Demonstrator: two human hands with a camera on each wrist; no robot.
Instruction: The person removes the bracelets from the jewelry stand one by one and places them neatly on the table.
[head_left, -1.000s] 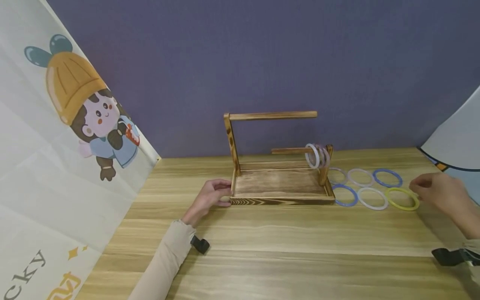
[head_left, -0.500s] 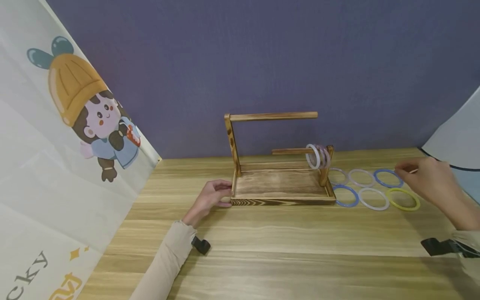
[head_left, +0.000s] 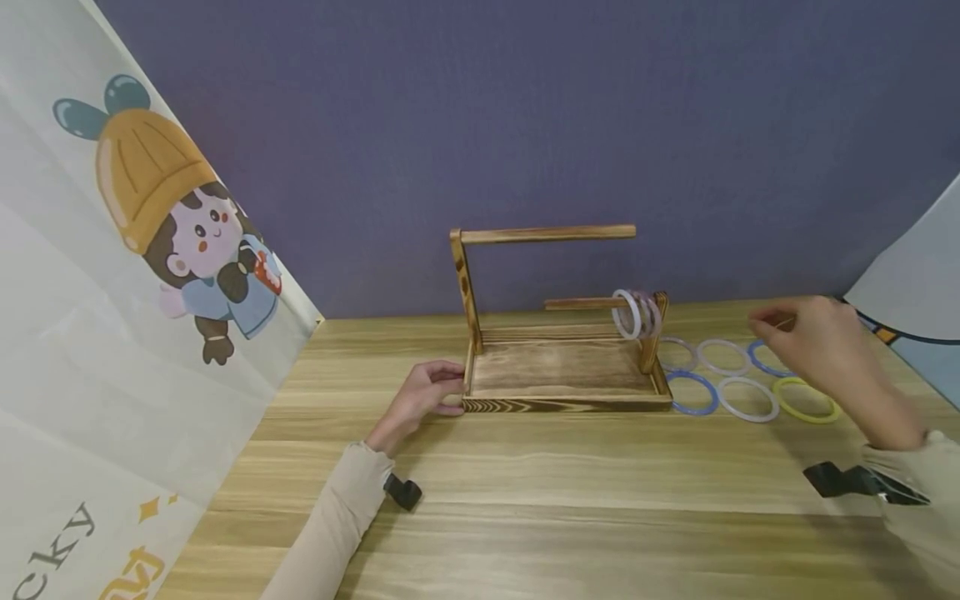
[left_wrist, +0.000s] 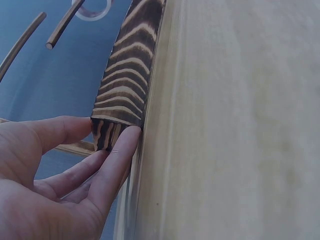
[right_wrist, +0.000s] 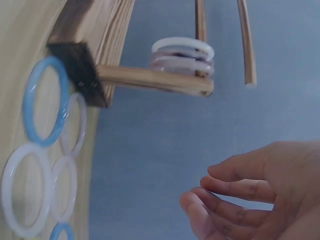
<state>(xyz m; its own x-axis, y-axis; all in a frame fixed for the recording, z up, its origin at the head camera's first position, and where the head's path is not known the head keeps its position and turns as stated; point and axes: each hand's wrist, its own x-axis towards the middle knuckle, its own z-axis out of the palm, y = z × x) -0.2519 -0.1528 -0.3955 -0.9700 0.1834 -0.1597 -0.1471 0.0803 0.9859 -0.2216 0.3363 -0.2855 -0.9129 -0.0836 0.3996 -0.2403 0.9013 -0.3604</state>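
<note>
At the left end of a wooden two-bar bangle stand (head_left: 562, 367), my left hand (head_left: 420, 393) holds the corner of its tray between thumb and fingers. The left wrist view shows those fingertips on the dark-grained tray edge (left_wrist: 122, 82). My right hand (head_left: 821, 350) hovers above the loose bangles, fingers loosely bent, nothing visible between them in the right wrist view. It partly covers a blue bangle (head_left: 763, 360). Beside that lie a yellow bangle (head_left: 810, 419), a white bangle (head_left: 750, 419) and a second blue bangle (head_left: 697, 412). Several bangles, a white bangle (right_wrist: 182, 45) among them, hang on the lower bar.
Two pale bangles, a pinkish bangle (head_left: 726, 372) and a lilac bangle (head_left: 678, 369), lie in the back row close to the stand's right end. The upper bar (head_left: 551, 234) carries nothing. A dark blue wall panel (head_left: 525, 125) rises behind the wooden table (head_left: 525, 500).
My right hand has moved left from beyond the yellow bangle to above the back blue bangle. The left hand stays on the stand, and the bangles keep their places.
</note>
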